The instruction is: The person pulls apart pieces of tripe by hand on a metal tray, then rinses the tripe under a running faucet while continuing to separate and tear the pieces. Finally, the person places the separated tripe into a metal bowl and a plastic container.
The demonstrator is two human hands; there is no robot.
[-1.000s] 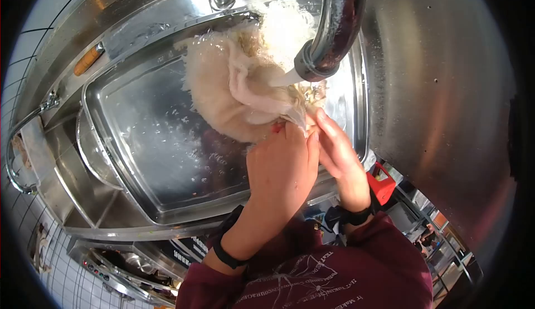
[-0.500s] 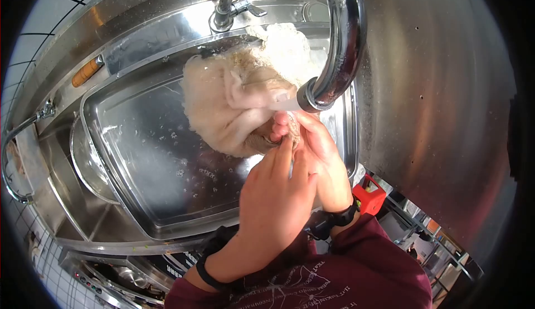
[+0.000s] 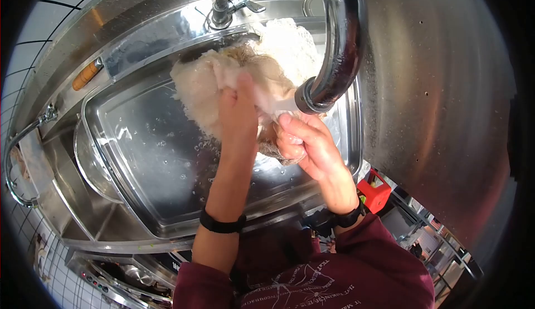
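A pale, wet lump of tripe-like meat [image 3: 223, 91] lies in the far part of a steel tray [image 3: 145, 158], its long axis running from the left, by the tray's far rim, across to the right under the faucet spout [image 3: 334, 47]. Its frilly white end [image 3: 290, 44] points away toward the faucet handle [image 3: 234, 2]; the darker ragged end points near, toward the person.

The left hand [image 3: 237, 114] reaches straight out from the body, forearm stretched long over the tray, a black band [image 3: 222, 224] on the wrist. Its grip lies flat on top of the meat, fingers pressed down into it and partly closed round a fold.

The right hand [image 3: 306, 142] sits just right of the left grip and nearer the body, wrist bent, palm turned inward. Its fingers curl up around the meat's near edge, right below the spout's mouth, where a stream of water [image 3: 278, 105] strikes the meat between the two grips. A black watch strap [image 3: 343, 218] circles that wrist.

White lettering on the maroon sleeve [image 3: 379, 264] and chest is too warped to read. A red object [image 3: 374, 189] stands beyond the tray's near right corner.
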